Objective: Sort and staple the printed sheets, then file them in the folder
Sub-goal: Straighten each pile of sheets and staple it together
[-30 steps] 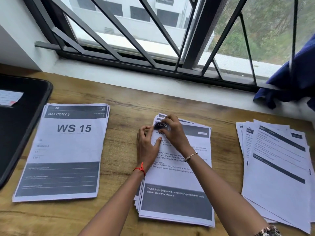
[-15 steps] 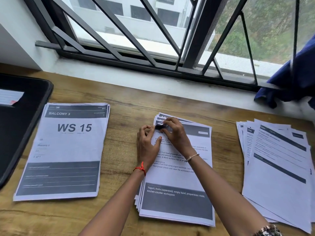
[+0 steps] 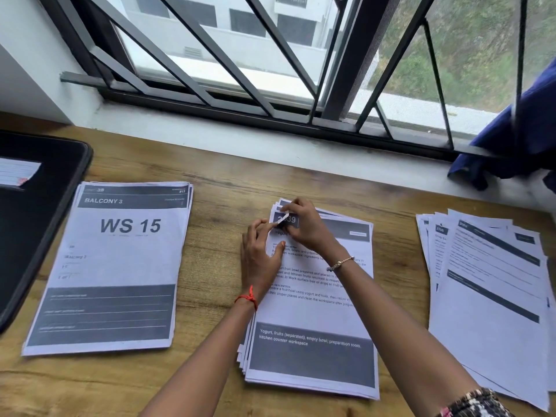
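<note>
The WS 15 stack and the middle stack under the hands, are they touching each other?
Apart. The head view shows a strip of bare wooden table between the WS 15 stack and the middle stack.

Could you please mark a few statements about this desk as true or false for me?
1. The left stack has WS 15 printed on top. True.
2. Both hands rest on that left stack. False: the left hand and right hand are at the far left corner of the middle stack.
3. The right hand pinches a lifted corner of the middle stack's top sheet. True.
4. A black folder lies at the left edge of the desk. True.
5. All three stacks are neatly squared. False: the right stack is fanned out.
</note>
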Motion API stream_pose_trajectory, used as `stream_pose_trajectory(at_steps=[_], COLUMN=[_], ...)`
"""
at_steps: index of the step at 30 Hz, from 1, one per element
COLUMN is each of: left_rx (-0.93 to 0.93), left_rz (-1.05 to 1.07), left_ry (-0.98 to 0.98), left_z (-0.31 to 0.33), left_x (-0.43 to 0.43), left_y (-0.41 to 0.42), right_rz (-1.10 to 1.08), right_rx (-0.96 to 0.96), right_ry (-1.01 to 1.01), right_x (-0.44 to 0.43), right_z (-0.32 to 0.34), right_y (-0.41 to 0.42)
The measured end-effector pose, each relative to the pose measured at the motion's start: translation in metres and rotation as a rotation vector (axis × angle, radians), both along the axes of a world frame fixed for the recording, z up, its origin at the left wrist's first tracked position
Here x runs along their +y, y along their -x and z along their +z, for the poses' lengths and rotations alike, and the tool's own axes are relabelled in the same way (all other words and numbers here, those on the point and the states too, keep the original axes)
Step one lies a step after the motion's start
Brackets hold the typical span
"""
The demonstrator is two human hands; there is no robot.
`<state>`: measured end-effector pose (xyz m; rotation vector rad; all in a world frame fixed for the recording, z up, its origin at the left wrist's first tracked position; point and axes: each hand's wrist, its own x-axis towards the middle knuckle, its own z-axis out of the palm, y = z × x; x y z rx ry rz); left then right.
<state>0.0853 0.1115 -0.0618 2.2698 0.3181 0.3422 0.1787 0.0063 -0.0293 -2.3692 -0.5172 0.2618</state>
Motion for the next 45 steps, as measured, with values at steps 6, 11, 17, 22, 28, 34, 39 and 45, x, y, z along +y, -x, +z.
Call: stream_pose_trajectory(at_steps=[6, 11, 17, 22, 28, 34, 39, 45], left_rx=[0.050, 0.057, -0.040, 0.052, 0.124, 0.115, 0.109, 0.029], left_rz=[-0.012, 0.008, 0.011, -0.014, -0.004, 0.021, 0.005, -0.001], left_ry=[0.012, 0.062, 0.068, -0.038, -0.133, -0.108, -0.110, -0.085], left_z=[0.001, 0.005, 0.004, 0.002, 0.003, 0.003, 0.004, 0.003], left_x=[0.000, -0.001, -0.002, -0.003, -0.004, -0.004, -0.004, -0.004], left_y=[0.001, 0.003, 0.003, 0.000, 0.000, 0.000, -0.001, 0.000], right_rz=[-0.029, -0.050, -0.072, -0.020, 0.016, -0.010, -0.090, -0.105], right_rx=[-0.109, -0.166, -0.169, -0.132, 0.045, 0.082, -0.032, -0.078], right_ry=[-0.098, -0.145, -0.177, -0.114, 0.137, 0.096, -0.120, -0.138], right_x=[-0.006, -0.008, -0.008, -0.007, 0.003, 0.004, -0.003, -0.004], right_z=[0.001, -0.001, -0.005, -0.003, 0.000, 0.002, 0.002, -0.002], right_y=[0.010, 0.016, 0.015, 0.013, 0.005, 0.001, 0.008, 0.012])
